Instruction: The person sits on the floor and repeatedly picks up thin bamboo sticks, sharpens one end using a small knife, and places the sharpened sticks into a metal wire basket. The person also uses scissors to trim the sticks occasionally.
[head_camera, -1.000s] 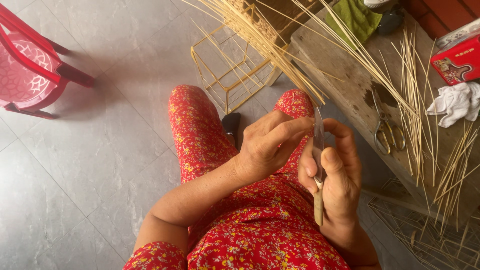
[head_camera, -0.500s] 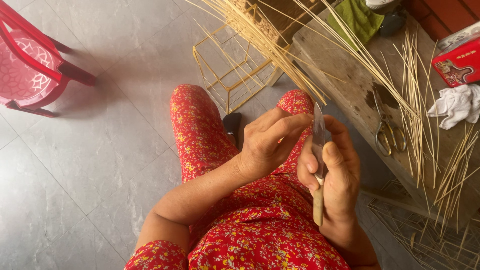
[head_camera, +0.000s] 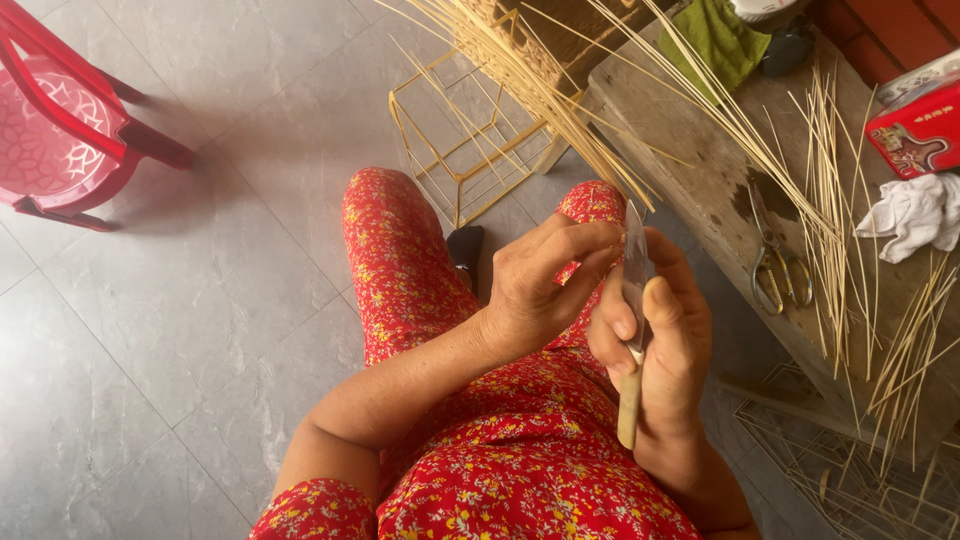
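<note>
**Knife upright between your two hands, over your lap**

While you sit with your knees apart over the grey tiled floor (head_camera: 150, 330), your right hand (head_camera: 665, 350) is wrapped around a knife (head_camera: 633, 330), the fingers closed tight on its pale wooden handle, thumb pressed along the front. Its blade points up and away from you, and the handle's end sticks out below your palm. Your left hand (head_camera: 545, 285) sits just beside it, fingers curled together, with the fingertips (head_camera: 610, 245) bent over to the blade's side. Whether they pinch a thin strip there or only touch the blade, you cannot tell from this view.

Both hands hover above your red flowered clothing (head_camera: 500, 470), between your thighs. A long sheaf of bamboo strips (head_camera: 520, 70) slants in from the top, its ends reaching down close to the knife tip. Behind it stands a yellow stick frame (head_camera: 450, 150) on the floor.

To your right runs a worn wooden bench (head_camera: 700, 170). On it lie scissors (head_camera: 775, 260), loose thin sticks (head_camera: 830, 190), a white crumpled cloth (head_camera: 910, 215), a red box (head_camera: 920, 130) and a green cloth (head_camera: 715, 40). A red plastic chair (head_camera: 60, 130) stands well apart at your far left.
</note>
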